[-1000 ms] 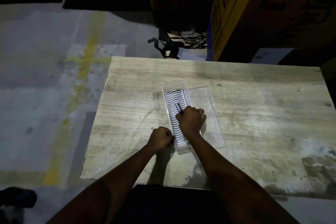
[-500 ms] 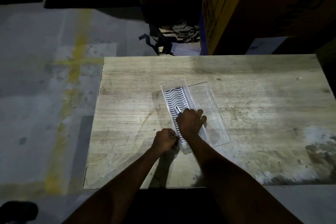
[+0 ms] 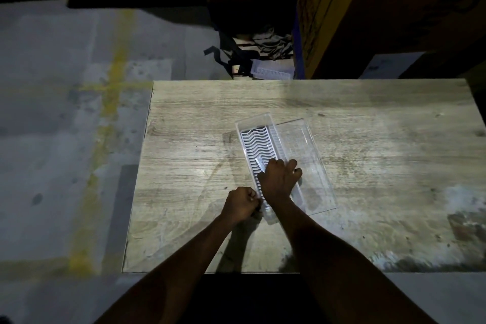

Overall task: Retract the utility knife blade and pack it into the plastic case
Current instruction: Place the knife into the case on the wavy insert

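A clear plastic case (image 3: 253, 123) lies open on the wooden table (image 3: 368, 155), its wavy black-and-white insert in the left half and its clear lid (image 3: 307, 155) flat to the right. My right hand (image 3: 278, 179) rests over the middle of the insert, closed around the utility knife (image 3: 260, 163). Only the knife's tip shows past my fingers, pointing up and left, pale like bare metal. My left hand (image 3: 240, 204) is a closed fist against the case's near left edge, pinching something dark that I cannot identify.
The table's left edge drops to a grey floor with a yellow painted line (image 3: 110, 118). Beyond the far edge stand a large yellow cardboard box (image 3: 323, 8) and a heap of dark straps and packaging (image 3: 257, 58). Dim lighting hides much detail.
The knife tip past my right fingers looked dark one second ago and now shows pale. Both hands stay at the case; the camera has tilted slightly.
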Tool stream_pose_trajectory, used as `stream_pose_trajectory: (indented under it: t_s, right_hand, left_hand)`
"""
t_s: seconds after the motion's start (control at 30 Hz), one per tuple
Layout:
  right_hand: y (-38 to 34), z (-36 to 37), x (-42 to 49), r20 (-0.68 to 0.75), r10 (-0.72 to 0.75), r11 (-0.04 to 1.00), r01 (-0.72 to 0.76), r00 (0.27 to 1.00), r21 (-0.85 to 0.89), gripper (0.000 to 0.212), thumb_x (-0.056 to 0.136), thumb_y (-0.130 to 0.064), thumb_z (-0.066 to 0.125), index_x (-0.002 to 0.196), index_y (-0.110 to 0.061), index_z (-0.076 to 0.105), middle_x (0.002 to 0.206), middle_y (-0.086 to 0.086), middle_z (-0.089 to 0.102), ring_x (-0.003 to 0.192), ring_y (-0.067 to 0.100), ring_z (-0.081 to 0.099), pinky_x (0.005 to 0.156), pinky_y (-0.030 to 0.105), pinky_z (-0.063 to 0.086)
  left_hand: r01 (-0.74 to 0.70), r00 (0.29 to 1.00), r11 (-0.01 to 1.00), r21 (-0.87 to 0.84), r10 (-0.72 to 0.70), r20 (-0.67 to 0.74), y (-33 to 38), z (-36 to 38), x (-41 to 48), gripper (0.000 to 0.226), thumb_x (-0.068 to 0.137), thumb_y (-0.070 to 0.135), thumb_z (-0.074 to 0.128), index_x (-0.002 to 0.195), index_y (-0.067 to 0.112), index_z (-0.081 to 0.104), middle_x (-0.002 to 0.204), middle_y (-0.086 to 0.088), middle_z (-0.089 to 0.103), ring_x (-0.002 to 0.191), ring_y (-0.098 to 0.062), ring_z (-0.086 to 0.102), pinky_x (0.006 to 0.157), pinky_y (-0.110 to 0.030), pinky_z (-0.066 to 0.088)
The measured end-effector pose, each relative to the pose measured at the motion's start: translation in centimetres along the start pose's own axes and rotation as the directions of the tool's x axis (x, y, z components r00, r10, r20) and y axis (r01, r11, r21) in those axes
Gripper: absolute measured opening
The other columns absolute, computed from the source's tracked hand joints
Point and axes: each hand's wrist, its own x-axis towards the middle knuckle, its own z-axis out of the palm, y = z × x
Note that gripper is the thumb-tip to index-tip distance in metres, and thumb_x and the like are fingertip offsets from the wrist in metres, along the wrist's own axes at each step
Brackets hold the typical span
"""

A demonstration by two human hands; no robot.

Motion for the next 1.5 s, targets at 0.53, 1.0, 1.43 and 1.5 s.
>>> stream_pose_trajectory:
  t_s: [0.53,1.0,1.43,1.5]
  right_hand:
    - [12.8,-4.5,3.1,-0.118,0.122,0.729,-0.008,0.985,0.685,0.008,0.081,-0.015,0.061,0.086,-0.011,0.067,0.087,0.013,0.069,0.083,0.033,0.064,0.069,0.038,0.052]
    - [22.3,-2.1,1.1,0.379,0.031,0.918,-0.177,0.925,0.354,0.032,0.078,-0.040,0.059,0.098,-0.015,0.055,0.106,0.011,0.063,0.103,0.034,0.059,0.086,0.041,0.049]
    - [21.4,-1.6,0.6,0.281,0.004,0.891,-0.131,0.960,0.434,0.018,0.086,-0.019,0.055,0.095,-0.004,0.050,0.098,0.021,0.063,0.087,0.039,0.063,0.069,0.037,0.049]
    - [20.8,-2.4,1.1,0.251,0.075,0.803,-0.208,0.965,0.558,0.017,0.081,-0.014,0.060,0.095,-0.005,0.055,0.094,0.022,0.066,0.086,0.039,0.064,0.072,0.039,0.052]
  left_hand:
    - [0.124,0.990,0.946,-0.299,-0.139,-0.028,0.0,1.1,-1.0,0.020,0.080,0.020,0.070,0.064,0.021,0.058,0.058,-0.006,0.068,0.048,-0.019,0.059,0.041,-0.020,0.041]
    - [0.132,0.951,0.899,-0.418,-0.234,-0.201,1.5,3.3,-3.5,0.016,0.083,0.005,0.063,0.091,0.018,0.058,0.072,-0.012,0.064,0.049,-0.020,0.060,0.057,-0.032,0.053]
    - [0.111,0.962,0.905,-0.411,-0.202,-0.184,2.2,3.8,-5.2,0.044,0.085,-0.004,0.053,0.125,0.015,0.052,0.067,-0.008,0.060,0.035,-0.001,0.057,0.033,-0.014,0.038]
    - [0.106,0.964,0.908,-0.405,-0.193,-0.182,2.3,3.6,-5.2,0.044,0.085,-0.005,0.053,0.125,0.013,0.052,0.065,-0.007,0.059,0.034,-0.001,0.057,0.032,-0.012,0.038]
